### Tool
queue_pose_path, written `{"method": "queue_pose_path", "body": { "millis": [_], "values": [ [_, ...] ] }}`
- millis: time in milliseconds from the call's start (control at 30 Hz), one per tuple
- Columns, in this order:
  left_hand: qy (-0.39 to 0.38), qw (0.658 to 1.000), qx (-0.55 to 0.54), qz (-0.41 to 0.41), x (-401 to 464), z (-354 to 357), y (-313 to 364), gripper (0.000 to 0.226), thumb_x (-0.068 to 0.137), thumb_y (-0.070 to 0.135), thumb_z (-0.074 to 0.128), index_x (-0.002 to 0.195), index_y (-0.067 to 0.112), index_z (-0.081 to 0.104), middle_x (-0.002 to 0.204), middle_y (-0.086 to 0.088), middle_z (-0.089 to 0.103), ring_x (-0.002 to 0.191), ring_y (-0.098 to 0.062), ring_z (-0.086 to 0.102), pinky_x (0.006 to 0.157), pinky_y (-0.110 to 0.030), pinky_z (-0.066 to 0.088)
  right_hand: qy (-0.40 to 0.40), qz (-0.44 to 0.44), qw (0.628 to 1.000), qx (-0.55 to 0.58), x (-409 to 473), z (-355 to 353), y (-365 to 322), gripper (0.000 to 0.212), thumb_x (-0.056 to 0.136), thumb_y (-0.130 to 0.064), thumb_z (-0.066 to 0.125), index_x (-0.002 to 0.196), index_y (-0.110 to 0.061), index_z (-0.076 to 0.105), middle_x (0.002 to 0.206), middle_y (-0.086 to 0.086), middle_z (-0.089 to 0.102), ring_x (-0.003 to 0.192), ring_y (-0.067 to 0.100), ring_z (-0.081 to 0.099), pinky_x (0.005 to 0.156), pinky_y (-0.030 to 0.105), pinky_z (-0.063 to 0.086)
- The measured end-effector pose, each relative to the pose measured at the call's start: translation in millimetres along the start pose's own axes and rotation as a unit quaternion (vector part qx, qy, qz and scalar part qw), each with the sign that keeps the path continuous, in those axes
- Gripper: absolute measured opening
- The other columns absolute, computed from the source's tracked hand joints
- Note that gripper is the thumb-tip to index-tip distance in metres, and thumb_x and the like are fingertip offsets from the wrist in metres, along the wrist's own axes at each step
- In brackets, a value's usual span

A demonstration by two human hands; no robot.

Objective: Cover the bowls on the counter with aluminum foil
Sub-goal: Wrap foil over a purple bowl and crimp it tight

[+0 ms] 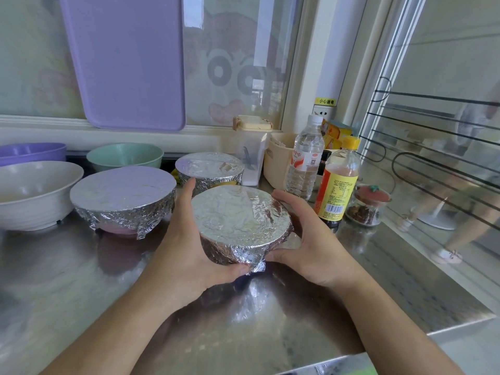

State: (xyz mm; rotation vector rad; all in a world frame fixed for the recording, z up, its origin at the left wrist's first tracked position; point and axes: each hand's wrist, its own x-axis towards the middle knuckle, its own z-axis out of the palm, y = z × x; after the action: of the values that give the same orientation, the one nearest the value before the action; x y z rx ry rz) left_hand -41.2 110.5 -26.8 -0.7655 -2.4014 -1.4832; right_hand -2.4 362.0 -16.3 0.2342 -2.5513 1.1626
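Foil-wrapped bowl (240, 226) at the middle of the steel table (284, 315), cupped on either flank by the left hand (189, 247) and right hand (305, 239). Judged light and rigid, but its thin foil skin tears and slips easily; best held low on the walls.

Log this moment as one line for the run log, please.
both hands, left and right, grip near foil-covered bowl | covered: three | uncovered: white ribbed bowl, green bowl, purple bowl
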Motion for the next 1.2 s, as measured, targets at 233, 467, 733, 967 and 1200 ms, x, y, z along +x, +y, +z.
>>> {"method": "queue_pose_path", "body": {
  "millis": [233, 467, 733, 967, 1200],
  "values": [
    [0.009, 1.0, 0.005, -0.003, 0.1, 1.4, -1.9, 0.161, 0.043, 0.048, 0.105, 0.159, 0.05, -0.007, 0.164, 0.02, 0.022, 0.149, 0.002, 0.028, 0.123, -0.03, 0.026, 0.014, -0.009, 1.0, -0.016, 1.9, 3.2, -0.2, 0.122, 0.061, -0.029, 0.104, 0.161, -0.033, 0.033, 0.153, -0.021, 0.045, 0.144, -0.006, 0.04, 0.122, 0.026, 0.036],
    [0.017, 1.0, -0.007, -0.02, 2.4, 2.3, -7.7, 0.163, 0.043, 0.047, 0.105, 0.162, 0.041, -0.005, 0.16, 0.02, 0.022, 0.146, 0.003, 0.028, 0.121, -0.025, 0.024, 0.015, -0.019, 0.999, -0.032, 0.3, 3.6, -0.8, 0.12, 0.065, -0.032, 0.102, 0.161, -0.036, 0.029, 0.151, -0.025, 0.04, 0.14, -0.015, 0.035, 0.107, 0.001, 0.029],
    [-0.004, 0.993, -0.07, -0.089, 7.6, -1.3, -16.5, 0.139, 0.058, 0.026, 0.097, 0.156, 0.054, 0.003, 0.139, 0.037, 0.043, 0.12, 0.015, 0.053, 0.098, -0.017, 0.049, -0.016, -0.009, 0.995, 0.097, -3.7, -1.6, 2.6, 0.089, 0.08, -0.037, 0.083, 0.158, -0.03, 0.04, 0.15, -0.012, 0.055, 0.142, 0.01, 0.051, 0.118, 0.04, 0.041],
    [-0.053, 0.986, -0.119, -0.107, 9.2, -6.0, -10.8, 0.148, 0.044, 0.048, 0.105, 0.156, 0.05, 0.009, 0.141, 0.03, 0.051, 0.12, 0.011, 0.057, 0.102, -0.017, 0.043, 0.032, 0.035, 0.981, 0.186, 6.2, 2.3, -1.9, 0.057, 0.097, -0.045, 0.059, 0.151, -0.029, 0.053, 0.144, -0.015, 0.062, 0.133, -0.003, 0.055, 0.108, 0.023, 0.047],
    [0.013, 0.995, -0.063, -0.072, 8.4, 1.6, -7.9, 0.128, 0.036, 0.064, 0.094, 0.146, 0.043, 0.034, 0.143, 0.01, 0.035, 0.139, 0.003, 0.033, 0.12, -0.037, 0.036, 0.002, 0.02, 0.985, 0.171, 7.0, 4.9, 0.2, 0.073, 0.09, -0.037, 0.073, 0.157, -0.021, 0.048, 0.143, -0.02, 0.064, 0.136, -0.002, 0.056, 0.113, 0.024, 0.047]
  ]
}}
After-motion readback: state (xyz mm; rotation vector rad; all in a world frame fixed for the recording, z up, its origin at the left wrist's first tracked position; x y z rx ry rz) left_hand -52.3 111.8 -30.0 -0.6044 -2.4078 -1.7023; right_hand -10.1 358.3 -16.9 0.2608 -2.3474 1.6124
